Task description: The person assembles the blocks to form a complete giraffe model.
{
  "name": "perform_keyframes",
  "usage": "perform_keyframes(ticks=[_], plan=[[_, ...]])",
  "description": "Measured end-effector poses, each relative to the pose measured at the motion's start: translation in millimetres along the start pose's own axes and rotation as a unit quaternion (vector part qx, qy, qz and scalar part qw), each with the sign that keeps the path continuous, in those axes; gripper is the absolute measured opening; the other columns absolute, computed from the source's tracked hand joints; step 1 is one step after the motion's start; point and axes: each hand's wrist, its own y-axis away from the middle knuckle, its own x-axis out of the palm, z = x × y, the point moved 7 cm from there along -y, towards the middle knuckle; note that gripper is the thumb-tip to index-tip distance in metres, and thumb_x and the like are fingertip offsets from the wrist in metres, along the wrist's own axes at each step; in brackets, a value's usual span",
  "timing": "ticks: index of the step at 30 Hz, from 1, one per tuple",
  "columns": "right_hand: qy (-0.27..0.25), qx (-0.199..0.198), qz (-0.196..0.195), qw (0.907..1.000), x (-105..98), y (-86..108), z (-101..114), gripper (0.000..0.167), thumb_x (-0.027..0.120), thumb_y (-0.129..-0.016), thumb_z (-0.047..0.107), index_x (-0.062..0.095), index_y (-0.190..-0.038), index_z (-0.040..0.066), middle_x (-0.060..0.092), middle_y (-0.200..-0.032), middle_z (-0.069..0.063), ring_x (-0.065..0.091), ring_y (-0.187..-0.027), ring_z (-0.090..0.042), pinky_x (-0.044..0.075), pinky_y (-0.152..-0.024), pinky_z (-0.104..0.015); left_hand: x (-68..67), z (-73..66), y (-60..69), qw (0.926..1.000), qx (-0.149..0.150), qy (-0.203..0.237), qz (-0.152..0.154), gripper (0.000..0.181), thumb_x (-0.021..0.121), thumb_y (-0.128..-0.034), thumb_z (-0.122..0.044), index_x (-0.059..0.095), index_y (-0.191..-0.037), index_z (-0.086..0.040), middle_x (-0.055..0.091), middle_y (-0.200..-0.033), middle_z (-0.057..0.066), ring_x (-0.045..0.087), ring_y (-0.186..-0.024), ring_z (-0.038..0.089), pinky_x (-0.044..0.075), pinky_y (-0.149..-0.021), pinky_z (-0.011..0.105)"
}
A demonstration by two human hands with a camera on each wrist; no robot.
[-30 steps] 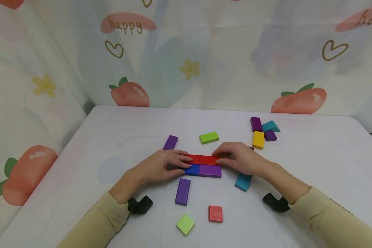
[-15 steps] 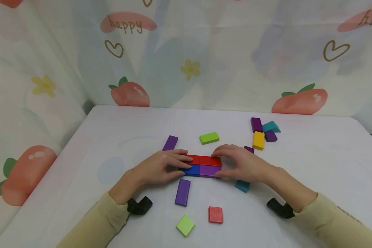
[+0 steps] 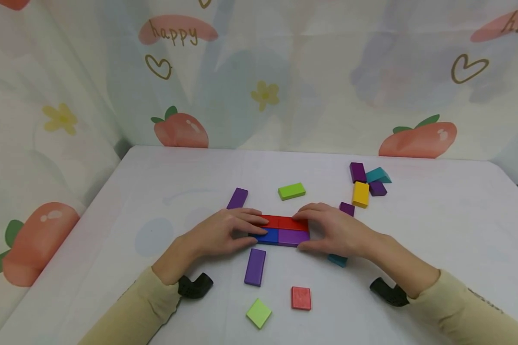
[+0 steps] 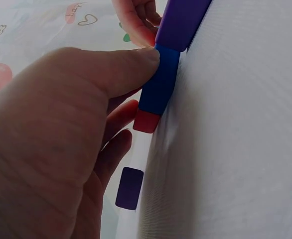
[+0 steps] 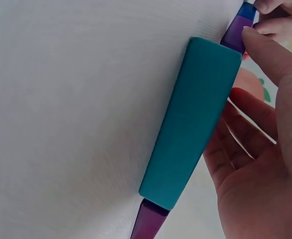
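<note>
Two red blocks (image 3: 294, 224) lie end to end, touching a blue block (image 3: 269, 237) and a purple block (image 3: 293, 237) in front, forming a flat rectangle. At its left end the left hand (image 3: 216, 232) pinches the blue and red blocks, with its thumb on the front side of the blue block (image 4: 160, 82) and its fingers over the red. The right hand (image 3: 343, 230) holds the right end between its thumb, by the purple block's front edge, and its index finger on the red. Its palm side hides part of a teal block (image 3: 337, 260), seen large as a teal block (image 5: 191, 124) in the right wrist view.
Purple blocks (image 3: 255, 267) (image 3: 237, 198) lie before and behind the left hand. A green block (image 3: 291, 191) is behind the rectangle; a red square (image 3: 300, 298) and lime square (image 3: 259, 313) lie nearer. Behind the right hand are a yellow block (image 3: 360, 194) and several others.
The right thumb has moved from the red block's end to the purple block's front edge, widening the hand's span. A dark purple block behind that hand shows more, the teal one less.
</note>
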Motion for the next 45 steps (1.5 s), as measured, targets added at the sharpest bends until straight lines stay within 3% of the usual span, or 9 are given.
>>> perform_keyframes(ticks=[45], plan=[[0.007, -0.012, 0.000, 0.9999, 1.4, 3.4, 2.8, 0.056, 0.081, -0.085, 0.042, 0.066, -0.131, 0.012, 0.062, -0.129, -0.002, 0.054, -0.124, -0.027, 0.050, -0.099, -0.048, 2.2, -0.6, -1.6, 0.9998, 0.008, 0.013, 0.016, 0.031, 0.071, -0.0963, -0.022, 0.074, -0.127, -0.020, 0.061, -0.138, -0.008, 0.043, -0.138, 0.013, 0.041, -0.110, 0.040]])
